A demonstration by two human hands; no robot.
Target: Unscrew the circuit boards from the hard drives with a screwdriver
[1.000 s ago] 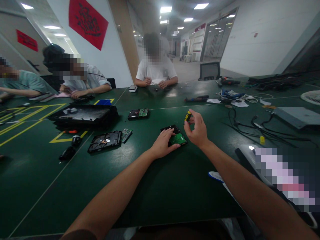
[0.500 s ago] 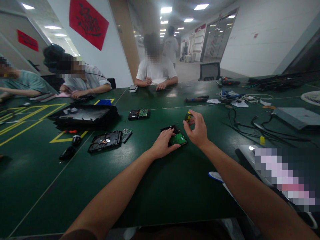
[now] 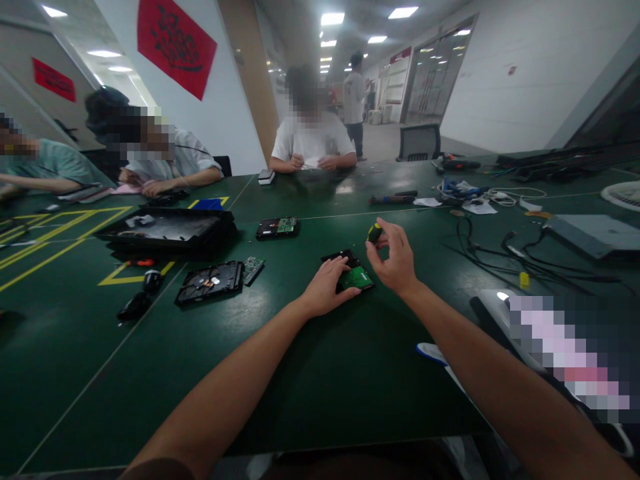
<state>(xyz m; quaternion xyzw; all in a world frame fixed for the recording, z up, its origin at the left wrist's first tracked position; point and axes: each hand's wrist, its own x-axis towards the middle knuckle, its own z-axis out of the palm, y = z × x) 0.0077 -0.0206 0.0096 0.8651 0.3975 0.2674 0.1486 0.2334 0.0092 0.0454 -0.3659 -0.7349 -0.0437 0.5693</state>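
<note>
Green circuit board point(image 3: 357, 277) shows on the hard drive point(image 3: 351, 258) under the left hand point(image 3: 326, 291), well in from the near edge of the desk point(image 3: 320, 387); watching from afar, I see the fingers laid over the drive and the thumb spread along its near side. The hands are apart: the right hand point(image 3: 395, 260) sits just off the drive's right side, thumb and fingers pinched on a black-and-yellow handle point(image 3: 374, 233), perhaps a screwdriver's, though I cannot make out a tip or tell whether it meets the drive. Over the last second, the handle's yellow patches have shifted and it leans more, while both hands and the drive hardly move. I read that as the handle being rolled in the fingertips, so the work stays on this one drive, steadied by the left hand. Left of it, a black drive point(image 3: 210, 283) lies with a loose board point(image 3: 254, 270) just beside its right end, and a third drive point(image 3: 277, 228) rests closer to the far edge.
</note>
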